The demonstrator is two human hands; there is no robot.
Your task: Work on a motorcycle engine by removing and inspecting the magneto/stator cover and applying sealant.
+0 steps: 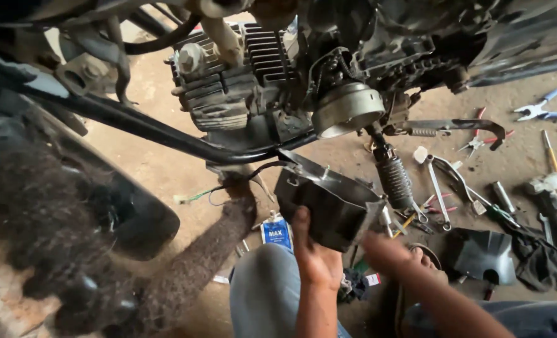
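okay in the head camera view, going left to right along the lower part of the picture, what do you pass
Dark furry animal → small blue and white packet → left hand holding the dark metal engine cover → right hand → black plastic cover → black rag.

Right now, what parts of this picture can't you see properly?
Head view, the only one:
- Right hand: blurred, so its fingers and whatever they touch are unclear.
- Dark metal engine cover: the left hand hides its lower edge.
- Black motorcycle engine with cooling fins: its top is cut off by the picture's upper edge.
- Blue-handled pliers: the handles run off the right edge.
- Small blue packet: partly behind the knee.
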